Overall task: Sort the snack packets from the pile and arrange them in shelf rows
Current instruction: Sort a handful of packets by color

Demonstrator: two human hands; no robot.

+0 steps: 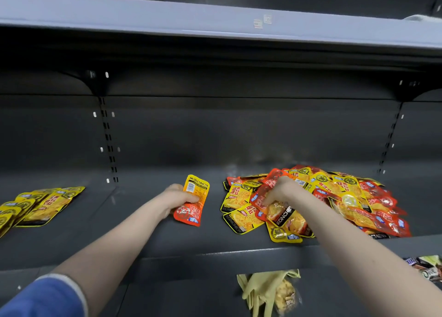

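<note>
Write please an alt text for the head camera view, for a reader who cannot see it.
A person's left hand holds a few red and yellow snack packets above a dark shelf, while the right hand reaches into a mixed pile of packets. A row of yellow packets lies at far left.

Dark grey shelf (pixel 148 240) with yellow packet row (pixel 35 206) left, mixed red-yellow pile (pixel 334 197) right

The right hand's (pixel 278 192) fingertips were buried in the pile (pixel 318 202), so its grasp stayed unclear. The yellow row (pixel 35 206) ran off the left edge. Near right, wrappers (pixel 428 267) were cropped, perhaps chocolate bars.
</note>
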